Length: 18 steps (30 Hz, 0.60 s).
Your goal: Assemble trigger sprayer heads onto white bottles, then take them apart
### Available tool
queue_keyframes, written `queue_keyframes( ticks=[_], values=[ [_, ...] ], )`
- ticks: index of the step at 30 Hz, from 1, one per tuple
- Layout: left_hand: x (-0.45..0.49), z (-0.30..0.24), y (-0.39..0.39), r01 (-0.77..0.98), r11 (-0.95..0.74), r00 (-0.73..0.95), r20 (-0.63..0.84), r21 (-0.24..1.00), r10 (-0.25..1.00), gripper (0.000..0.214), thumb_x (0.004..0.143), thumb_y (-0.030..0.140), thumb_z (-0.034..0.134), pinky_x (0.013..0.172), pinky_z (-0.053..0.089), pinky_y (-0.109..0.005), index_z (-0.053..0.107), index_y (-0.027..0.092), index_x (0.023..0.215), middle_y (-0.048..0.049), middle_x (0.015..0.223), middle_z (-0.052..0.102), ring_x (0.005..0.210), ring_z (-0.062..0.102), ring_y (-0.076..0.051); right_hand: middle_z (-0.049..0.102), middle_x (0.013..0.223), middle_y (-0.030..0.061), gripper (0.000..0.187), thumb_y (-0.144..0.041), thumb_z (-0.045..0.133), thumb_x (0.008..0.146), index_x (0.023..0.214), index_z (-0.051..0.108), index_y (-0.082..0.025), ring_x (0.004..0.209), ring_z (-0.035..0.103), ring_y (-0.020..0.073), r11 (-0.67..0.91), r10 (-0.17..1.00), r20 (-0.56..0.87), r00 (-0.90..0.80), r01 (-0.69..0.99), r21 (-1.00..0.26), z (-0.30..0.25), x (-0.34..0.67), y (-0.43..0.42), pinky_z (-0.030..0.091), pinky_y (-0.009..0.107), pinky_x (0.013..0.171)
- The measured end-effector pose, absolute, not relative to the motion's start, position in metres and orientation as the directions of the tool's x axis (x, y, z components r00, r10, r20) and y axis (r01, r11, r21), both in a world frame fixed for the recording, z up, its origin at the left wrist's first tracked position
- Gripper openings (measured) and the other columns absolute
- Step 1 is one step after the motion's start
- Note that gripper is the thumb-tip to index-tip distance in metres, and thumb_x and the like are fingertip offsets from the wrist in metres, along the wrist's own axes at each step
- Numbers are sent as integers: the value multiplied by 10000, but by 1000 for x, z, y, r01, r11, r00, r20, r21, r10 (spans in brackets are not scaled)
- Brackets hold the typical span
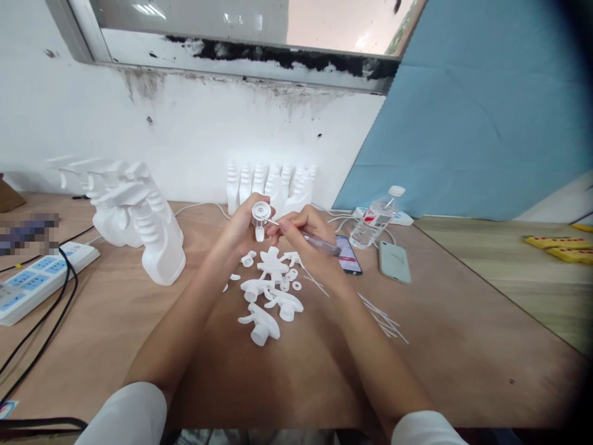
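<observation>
My left hand (243, 225) is closed around a white spray trigger head (260, 231), its round underside turned towards me. In my right hand (311, 230) is a screwdriver (327, 246) with a see-through handle. The thin metal shaft points left, and its tip is at the round opening of the trigger head. Below my hands lie several loose white trigger heads (265, 324) in a small pile. White ring washers (297, 286) are scattered at the pile's right side. Thin white dip tubes (382, 316) lie on the table beyond my right forearm.
White bottles (290, 185) stand along the wall, and more bottles with trigger heads (162, 253) stand at left. A power strip (46, 275) with black cables is at far left. On the right are a water bottle (374, 216), a lit phone (348, 254) and a pale green phone (394, 262).
</observation>
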<state>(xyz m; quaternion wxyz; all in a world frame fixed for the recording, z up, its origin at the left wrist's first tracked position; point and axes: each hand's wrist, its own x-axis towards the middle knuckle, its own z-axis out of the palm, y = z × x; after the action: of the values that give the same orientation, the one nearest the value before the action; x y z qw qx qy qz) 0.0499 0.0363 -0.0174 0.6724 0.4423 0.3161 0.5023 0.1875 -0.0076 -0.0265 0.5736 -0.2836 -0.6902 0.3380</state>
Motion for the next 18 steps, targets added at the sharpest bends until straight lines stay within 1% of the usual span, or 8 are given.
queue_keyframes(
  ticks=[2, 4, 6, 8, 11, 14, 16, 18],
  values=[
    [52, -19, 37, -439, 182, 351, -18, 880, 936, 302, 755, 400, 515, 390, 344, -245, 375, 208, 568, 34, 450, 373, 356, 407, -103, 685, 825, 15, 264, -389, 563, 905, 734, 454, -221, 692, 640, 140, 651, 753, 632, -181, 69, -756, -29, 185, -8, 517, 319, 703],
    [55, -20, 37, -482, 172, 263, -45, 859, 964, 284, 761, 369, 524, 380, 320, -228, 387, 202, 577, 41, 452, 374, 356, 390, -87, 683, 842, 20, 205, -350, 553, 914, 762, 493, -226, 742, 648, 153, 702, 712, 676, -191, 187, -687, -31, 185, -6, 518, 323, 720],
    [58, -21, 37, -518, 133, 156, -60, 845, 986, 269, 752, 343, 557, 372, 296, -212, 394, 197, 595, 51, 472, 378, 365, 364, -69, 683, 933, 41, 107, -300, 551, 912, 824, 548, -239, 854, 651, 181, 779, 617, 757, -217, 306, -547, -34, 186, -1, 521, 355, 788],
    [59, -21, 35, -522, 135, 144, -68, 842, 987, 267, 744, 349, 585, 372, 287, -204, 407, 196, 617, 57, 494, 380, 381, 357, -64, 662, 1114, 70, 54, -257, 546, 906, 914, 599, -257, 1007, 622, 218, 840, 497, 820, -285, 395, -372, -36, 188, 7, 507, 410, 882],
    [58, -22, 34, -472, 109, 159, -37, 875, 987, 292, 757, 395, 604, 390, 295, -199, 419, 199, 643, 58, 514, 365, 405, 368, -69, 592, 1319, 73, 183, -205, 510, 917, 1026, 641, -273, 1154, 556, 245, 879, 391, 817, -425, 436, -193, -37, 193, 17, 477, 468, 965],
    [54, -22, 35, -327, -3, 95, 36, 945, 995, 311, 776, 416, 612, 410, 300, -204, 417, 203, 660, 56, 519, 368, 417, 378, -77, 629, 1288, 59, 222, -199, 489, 929, 1035, 672, -267, 1121, 580, 235, 894, 372, 807, -458, 411, -179, -37, 199, 20, 491, 462, 954],
    [50, -19, 37, -152, -55, 43, 62, 987, 997, 303, 785, 412, 610, 427, 314, -213, 419, 203, 674, 51, 527, 396, 422, 393, -85, 667, 1227, 45, 232, -221, 479, 936, 1027, 686, -274, 1082, 610, 223, 885, 416, 806, -422, 393, -250, -35, 203, 17, 499, 444, 941],
    [45, -16, 37, 79, -80, 10, 79, 994, 997, 283, 795, 415, 590, 461, 342, -225, 430, 203, 698, 41, 548, 442, 443, 432, -99, 694, 1170, 35, 248, -247, 463, 945, 1016, 699, -275, 1039, 639, 208, 846, 510, 770, -382, 385, -369, -31, 208, 12, 504, 408, 922]
  ],
)
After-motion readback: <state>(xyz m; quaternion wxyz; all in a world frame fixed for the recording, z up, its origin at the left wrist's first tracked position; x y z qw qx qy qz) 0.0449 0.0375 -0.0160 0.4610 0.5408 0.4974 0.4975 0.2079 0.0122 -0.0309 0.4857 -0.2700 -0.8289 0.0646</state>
